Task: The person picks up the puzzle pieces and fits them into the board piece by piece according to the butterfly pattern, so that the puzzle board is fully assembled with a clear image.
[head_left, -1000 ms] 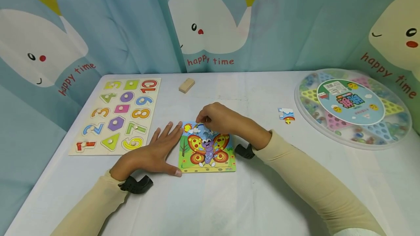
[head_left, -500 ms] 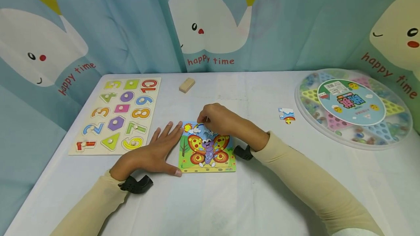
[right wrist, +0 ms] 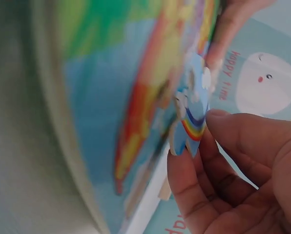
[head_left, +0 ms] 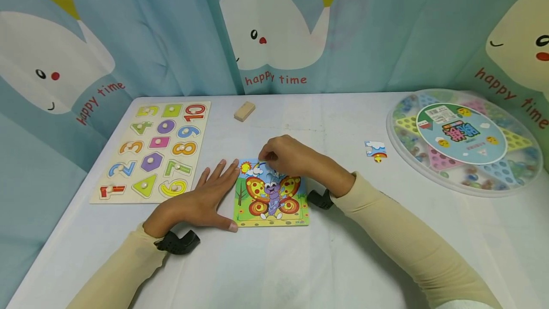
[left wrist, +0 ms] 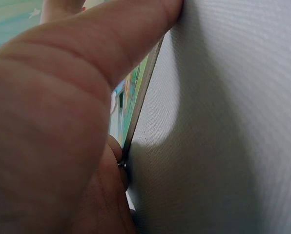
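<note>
A square butterfly jigsaw board [head_left: 274, 213] lies on the white table in front of the person. The left hand [head_left: 203, 204] rests with fingers spread along its left edge, thumb at the lower corner. Over the board's top edge, the right hand [head_left: 288, 155] pinches a blue puzzle piece [right wrist: 194, 127] with a rainbow on it. In the right wrist view, thumb and fingertips hold this piece tilted against the board's picture; the head view hides most of it. Another puzzle piece [head_left: 376, 151], blue and white, lies apart on the table to the right.
A wooden number-and-shape peg board [head_left: 195, 156] lies at the left. A small wooden block [head_left: 244, 111] sits near the back edge. At the right is a round clear case [head_left: 461, 132] of marbles. A blue whale-print curtain [head_left: 377, 37] hangs behind.
</note>
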`<state>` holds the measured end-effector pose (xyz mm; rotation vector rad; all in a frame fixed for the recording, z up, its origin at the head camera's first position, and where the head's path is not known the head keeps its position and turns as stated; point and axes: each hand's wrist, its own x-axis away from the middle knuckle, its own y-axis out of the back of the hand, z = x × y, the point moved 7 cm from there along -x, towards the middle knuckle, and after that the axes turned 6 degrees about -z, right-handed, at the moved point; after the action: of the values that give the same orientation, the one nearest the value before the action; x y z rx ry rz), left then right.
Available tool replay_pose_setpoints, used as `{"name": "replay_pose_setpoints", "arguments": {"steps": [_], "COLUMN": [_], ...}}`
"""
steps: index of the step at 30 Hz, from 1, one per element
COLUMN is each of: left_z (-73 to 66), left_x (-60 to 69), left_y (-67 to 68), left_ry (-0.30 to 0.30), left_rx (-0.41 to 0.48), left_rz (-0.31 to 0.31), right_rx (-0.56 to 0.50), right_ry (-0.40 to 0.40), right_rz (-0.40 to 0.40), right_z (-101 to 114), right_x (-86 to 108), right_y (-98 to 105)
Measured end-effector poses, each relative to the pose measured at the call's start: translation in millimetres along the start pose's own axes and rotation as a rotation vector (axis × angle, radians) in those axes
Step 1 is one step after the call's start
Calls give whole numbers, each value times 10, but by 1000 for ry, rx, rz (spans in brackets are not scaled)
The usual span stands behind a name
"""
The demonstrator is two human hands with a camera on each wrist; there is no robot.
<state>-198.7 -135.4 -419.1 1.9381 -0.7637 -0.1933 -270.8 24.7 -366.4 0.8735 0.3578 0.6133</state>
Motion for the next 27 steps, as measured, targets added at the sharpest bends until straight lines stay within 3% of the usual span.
{"name": "replay_pose_setpoints", "arguments": {"steps": [27], "left_z": [10], "left_x": [-8], "left_y": [-2], "left_ry": [4], "left_rx": [-2], "left_rz": [5], "right_rx": [-24], "right_ry": [-3], "right_rz": [11], "right_z": [-20], "right_x": [34], "right_y": [99]}}
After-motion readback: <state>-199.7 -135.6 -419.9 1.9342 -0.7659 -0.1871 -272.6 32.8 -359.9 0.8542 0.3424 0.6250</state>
